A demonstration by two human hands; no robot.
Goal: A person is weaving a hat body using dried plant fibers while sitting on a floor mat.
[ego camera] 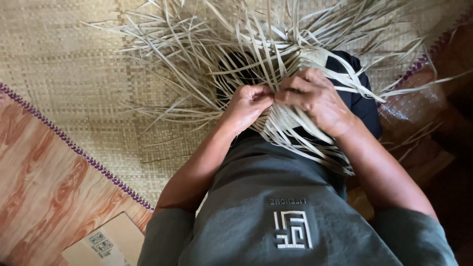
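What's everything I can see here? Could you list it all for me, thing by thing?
Leaf strips: many, pale straw colour, fanning out from the half-woven piece under the hands.
Woven mat: one, tan with a purple stitched edge, spread over the floor.
Floor: one, orange-brown wood-grain pattern, lower left.
Cardboard piece: one, light brown, bottom left on the floor.
Shirt: one, grey-green with a pale emblem, on the person.
Dark trousers: one pair, navy, partly under the strips.
Left hand: one, pinching strips at the middle.
Right hand: one, gripping strips beside the left hand.
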